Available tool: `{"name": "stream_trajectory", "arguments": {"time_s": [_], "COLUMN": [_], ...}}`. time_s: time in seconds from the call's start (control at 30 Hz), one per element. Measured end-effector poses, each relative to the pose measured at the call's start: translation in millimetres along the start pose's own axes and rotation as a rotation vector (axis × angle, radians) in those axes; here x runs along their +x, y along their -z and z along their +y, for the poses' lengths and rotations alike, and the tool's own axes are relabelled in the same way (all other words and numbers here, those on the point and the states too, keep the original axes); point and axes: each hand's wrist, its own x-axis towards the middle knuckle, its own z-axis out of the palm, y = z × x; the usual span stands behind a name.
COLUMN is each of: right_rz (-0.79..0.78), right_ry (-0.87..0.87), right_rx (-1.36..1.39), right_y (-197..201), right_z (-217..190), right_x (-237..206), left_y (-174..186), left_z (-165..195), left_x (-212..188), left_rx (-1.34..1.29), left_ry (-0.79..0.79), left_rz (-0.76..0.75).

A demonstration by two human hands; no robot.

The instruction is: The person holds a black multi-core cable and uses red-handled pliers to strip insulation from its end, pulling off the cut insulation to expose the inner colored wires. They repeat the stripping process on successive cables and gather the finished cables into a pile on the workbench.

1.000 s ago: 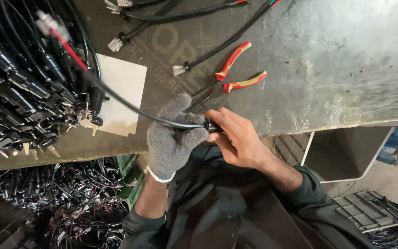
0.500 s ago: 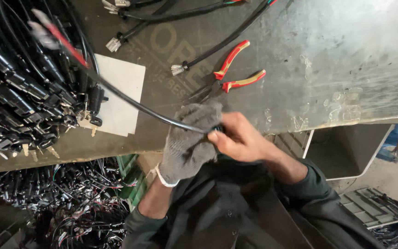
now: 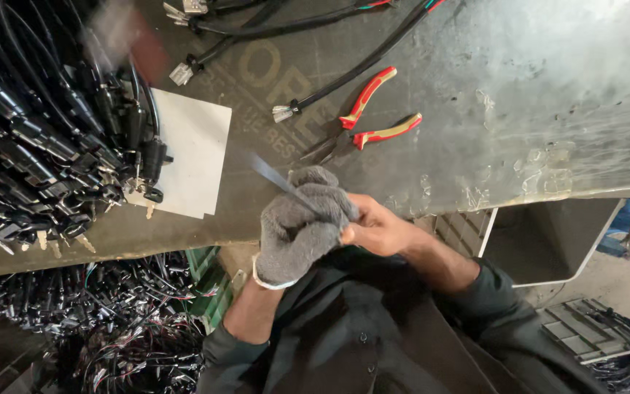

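Two hands meet at the worktop [image 3: 475, 87] edge, beside the heap of black cables [image 3: 45, 153]: my gloved left hand [image 3: 302, 222] has its fingers clamped round a black cable [image 3: 275, 177], my bare right hand [image 3: 379, 228] pinching it too, near red-handled pliers [image 3: 362, 130].

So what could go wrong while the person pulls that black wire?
The black cable is blurred with motion as it passes through the gloved left hand, so its loose end might whip into the pile of black cables and snag. The right hand is bare and could get rubbed or pinched. The red-handled pliers lie close and could get knocked.
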Motion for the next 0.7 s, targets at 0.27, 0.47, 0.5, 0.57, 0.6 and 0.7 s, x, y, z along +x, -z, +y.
{"name": "stream_trajectory", "arguments": {"time_s": [0.27, 0.47, 0.5, 0.57, 0.6, 0.7], "right_rz": [0.507, 0.344, 0.34, 0.363, 0.365, 0.42], "right_ry": [0.258, 0.414, 0.386, 0.365, 0.346, 0.155], "right_rx": [-0.875, -1.917, -2.004, -2.033, -2.047, -1.963], "right_y": [-28.9, -0.5, 7.4, 20.6, 25.3, 33.4], "right_z": [-38.2, -139.5, -146.0, -145.3, -140.3, -121.6], "right_x": [29.5, 42.3, 41.4, 39.8, 38.3, 33.8], "left_y": [-5.0, 5.1, 5.8, 6.5, 6.7, 6.5], "left_z": [8.0, 5.7, 4.9, 4.6, 5.1, 11.1], "left_x": [9.0, 2.3, 0.6, -1.4, -1.8, -1.0], "left_rx": [-0.048, -0.011, 0.016, 0.039, 0.03, 0.122], "left_ry": [0.283, 0.099, 0.106, 0.129, 0.158, 0.113], "left_rz": [0.187, 0.383, 0.406, 0.404, 0.401, 0.311]}}
